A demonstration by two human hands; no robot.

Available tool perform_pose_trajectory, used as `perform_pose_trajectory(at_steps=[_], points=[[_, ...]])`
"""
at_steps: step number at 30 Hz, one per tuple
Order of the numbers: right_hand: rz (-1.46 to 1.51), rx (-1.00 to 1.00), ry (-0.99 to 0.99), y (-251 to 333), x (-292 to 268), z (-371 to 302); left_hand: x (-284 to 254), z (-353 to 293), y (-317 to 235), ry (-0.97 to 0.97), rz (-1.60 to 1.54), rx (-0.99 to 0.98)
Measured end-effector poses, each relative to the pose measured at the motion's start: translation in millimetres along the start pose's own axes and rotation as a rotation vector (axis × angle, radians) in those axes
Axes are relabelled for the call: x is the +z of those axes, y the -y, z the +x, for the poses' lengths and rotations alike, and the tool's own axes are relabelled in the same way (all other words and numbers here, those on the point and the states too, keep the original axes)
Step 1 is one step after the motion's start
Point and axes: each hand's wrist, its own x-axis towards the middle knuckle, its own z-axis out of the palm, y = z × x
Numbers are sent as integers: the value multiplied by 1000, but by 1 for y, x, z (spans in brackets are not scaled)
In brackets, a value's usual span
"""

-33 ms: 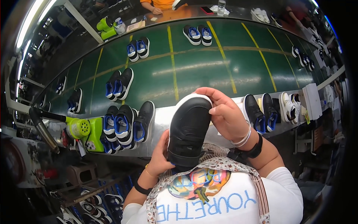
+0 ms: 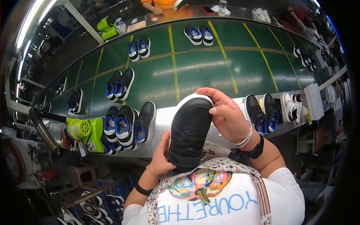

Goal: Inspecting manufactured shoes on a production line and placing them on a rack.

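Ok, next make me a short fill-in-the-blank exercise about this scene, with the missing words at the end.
1. The right hand grips the black sneaker at its ____ end.
2. The lime-green blower on the near ledge stands on the person's ____ side.
3. The stacked shoes beside that blower are lined in ____.
4. The bright stripes crossing the green belt from the near side to the far side are ____.

Missing words: toe; left; blue; yellow.

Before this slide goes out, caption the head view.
Left fingers and right fingers hold a black shoe before a green surface with other shoes.
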Motion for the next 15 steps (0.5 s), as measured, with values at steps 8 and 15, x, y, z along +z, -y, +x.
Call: perform_pose_trajectory(at_steps=[8, 15], points=[[14, 22, 34, -8, -10, 8, -26, 9, 1, 275, -318, 20], [-313, 238, -102, -77, -73, 39, -40, 28, 55, 126, -674, -365]])
